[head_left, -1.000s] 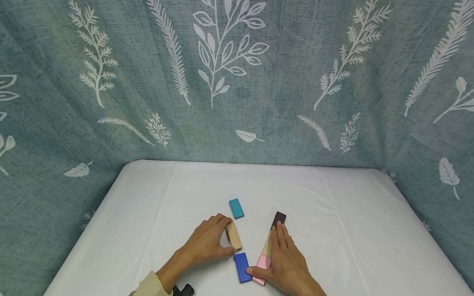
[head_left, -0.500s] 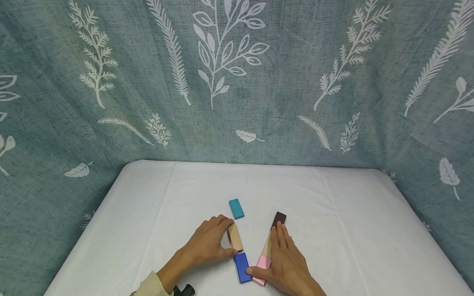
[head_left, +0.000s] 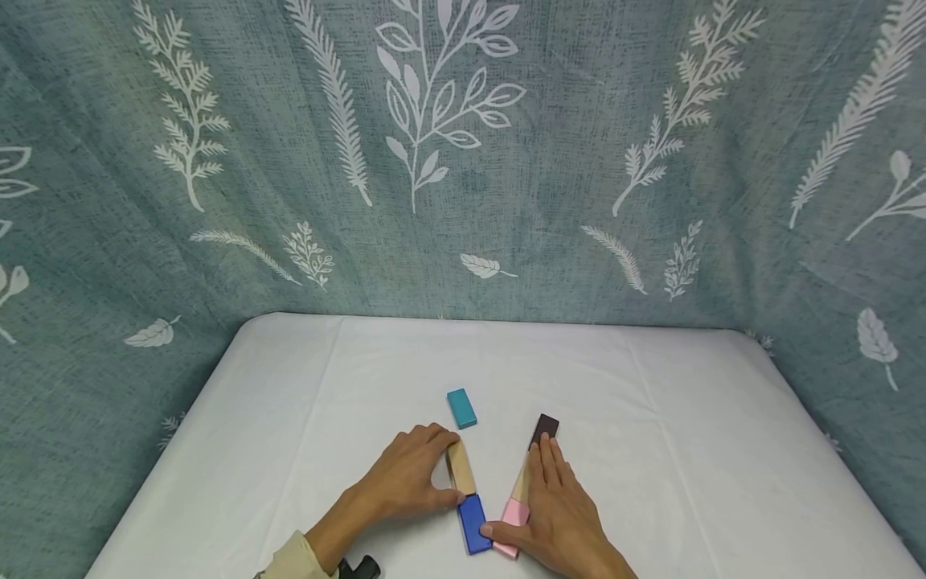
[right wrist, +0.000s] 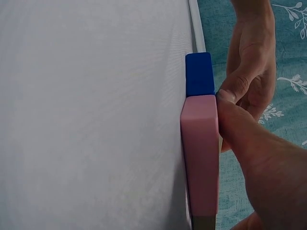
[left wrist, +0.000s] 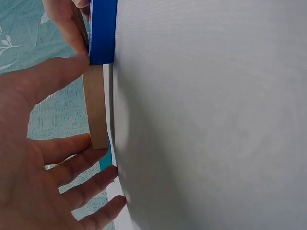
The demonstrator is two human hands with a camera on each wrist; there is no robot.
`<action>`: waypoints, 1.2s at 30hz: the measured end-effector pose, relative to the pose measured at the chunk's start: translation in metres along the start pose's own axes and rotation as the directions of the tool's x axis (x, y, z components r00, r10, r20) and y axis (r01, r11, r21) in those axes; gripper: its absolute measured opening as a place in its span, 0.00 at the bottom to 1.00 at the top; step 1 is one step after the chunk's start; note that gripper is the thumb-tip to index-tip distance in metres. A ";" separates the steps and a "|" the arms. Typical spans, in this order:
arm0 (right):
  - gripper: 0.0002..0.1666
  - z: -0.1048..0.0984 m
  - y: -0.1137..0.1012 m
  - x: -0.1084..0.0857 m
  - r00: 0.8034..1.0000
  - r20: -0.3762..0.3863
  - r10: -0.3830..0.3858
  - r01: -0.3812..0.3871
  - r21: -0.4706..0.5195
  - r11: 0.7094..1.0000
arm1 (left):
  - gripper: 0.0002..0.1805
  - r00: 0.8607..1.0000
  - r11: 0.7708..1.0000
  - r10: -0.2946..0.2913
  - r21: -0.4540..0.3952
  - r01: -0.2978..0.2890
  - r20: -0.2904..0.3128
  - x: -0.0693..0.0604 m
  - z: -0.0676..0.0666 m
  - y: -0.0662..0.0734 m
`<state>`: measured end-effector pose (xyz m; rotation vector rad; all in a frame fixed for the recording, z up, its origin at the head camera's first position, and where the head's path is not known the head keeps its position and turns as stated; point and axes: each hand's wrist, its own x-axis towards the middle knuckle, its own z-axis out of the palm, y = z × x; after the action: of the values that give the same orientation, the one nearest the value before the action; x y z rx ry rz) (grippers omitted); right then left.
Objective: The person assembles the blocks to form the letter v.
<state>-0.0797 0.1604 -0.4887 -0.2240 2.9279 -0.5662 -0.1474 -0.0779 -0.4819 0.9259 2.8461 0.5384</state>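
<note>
In the head view my left hand (head_left: 408, 474) pinches a plain wooden block (head_left: 460, 469) lengthwise, thumb at its near end and fingers at its far end. That near end meets a blue block (head_left: 473, 524). On the right, my right hand (head_left: 560, 515) lies with straight fingers along a slanted row: a pink block (head_left: 515, 513), another plain block (head_left: 521, 486) and a dark block (head_left: 546, 429). Its thumb rests on the blue block, whose near corner meets the pink one. The right hand partly covers this row.
Beyond the left hand lies a teal block (head_left: 461, 408), a small gap from the plain block. A white cloth (head_left: 651, 474) covers the table. Behind it hangs a green leaf-patterned curtain (head_left: 535, 193). A black cylindrical object (head_left: 365, 568) shows beside the left wrist.
My left hand has slid the plain block slightly toward me and to the right, closing its gap to the blue block. My right hand and the other blocks have stayed put.
</note>
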 end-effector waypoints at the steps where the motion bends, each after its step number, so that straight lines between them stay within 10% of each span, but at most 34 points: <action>1: 0.83 0.000 0.000 0.000 1.000 0.001 0.002 -0.002 0.001 1.000 | 0.42 1.000 1.000 0.001 0.003 -0.001 0.002 0.000 0.000 0.000; 36: 0.85 0.002 -0.001 0.000 0.999 0.015 0.038 -0.038 -0.002 0.999 | 0.37 1.000 1.000 0.016 0.003 -0.016 -0.015 0.000 0.002 -0.001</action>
<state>-0.0791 0.1589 -0.4900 -0.1712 2.9115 -0.5544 -0.1476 -0.0779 -0.4838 0.9504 2.8560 0.5454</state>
